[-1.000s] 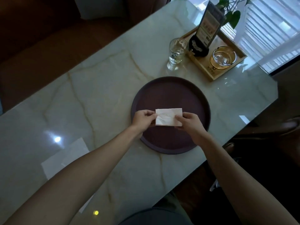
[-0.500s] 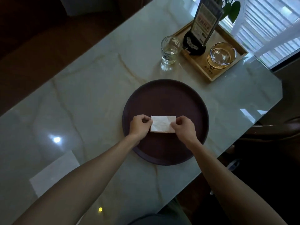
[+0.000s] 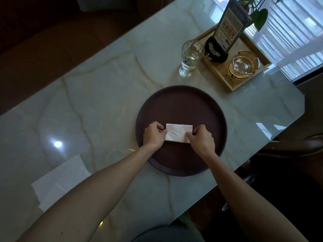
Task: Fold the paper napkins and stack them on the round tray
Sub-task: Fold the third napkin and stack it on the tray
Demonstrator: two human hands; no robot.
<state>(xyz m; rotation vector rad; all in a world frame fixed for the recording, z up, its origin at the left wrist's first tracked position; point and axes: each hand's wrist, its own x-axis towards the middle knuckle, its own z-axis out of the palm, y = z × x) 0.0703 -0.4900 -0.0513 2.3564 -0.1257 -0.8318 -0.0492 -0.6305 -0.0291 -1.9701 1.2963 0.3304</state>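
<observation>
Bare forearms and hands [image 3: 153, 135], no sleeves visible.

Dim and underexposed overall. Daylight from the blinds [image 3: 295, 37] at upper right, blown out. Round lamp glare on the glossy tabletop [image 3: 57, 144] at left. Deep shadow around the edges. Wide-angle bending toward the corners; soft, slightly smeared detail throughout.

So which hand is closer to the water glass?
The right hand. It holds the napkin end on the glass's side; the left hand holds the other end, farther away.
</observation>
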